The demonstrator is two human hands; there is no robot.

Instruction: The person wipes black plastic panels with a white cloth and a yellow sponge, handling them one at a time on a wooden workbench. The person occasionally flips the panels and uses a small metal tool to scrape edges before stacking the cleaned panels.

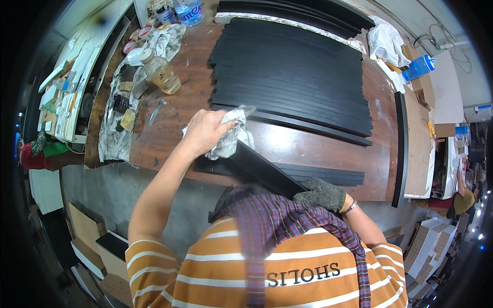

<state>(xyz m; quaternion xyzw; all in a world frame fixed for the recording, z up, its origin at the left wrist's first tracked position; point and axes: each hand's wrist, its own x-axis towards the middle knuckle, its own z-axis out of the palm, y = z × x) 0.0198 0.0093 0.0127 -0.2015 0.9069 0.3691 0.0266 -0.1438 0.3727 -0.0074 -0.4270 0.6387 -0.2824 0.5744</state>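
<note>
My bare left hand (pixel 202 132) is closed on a crumpled, stained white cloth (pixel 226 146) and presses it around the far end of a long black strip (pixel 267 170). Slanting down toward me, the strip reaches my right hand (pixel 322 195), which wears a dark knitted glove and grips its near end. Beneath it, more black strips (pixel 328 175) lie along the table's front edge. Just beyond my hands, a wide layer of black strips (pixel 292 69) lies side by side, with one strip (pixel 308 127) slightly apart in front. The fingertips inside the cloth are hidden.
On the brown table (pixel 197 61), a jar of yellowish liquid (pixel 163 74) leans at the left beside stained rags (pixel 117 138) and a sponge (pixel 128 119). A water bottle (pixel 189 12) stands at the back. To the right are a white cloth (pixel 386 41) and a blue bottle (pixel 420 67).
</note>
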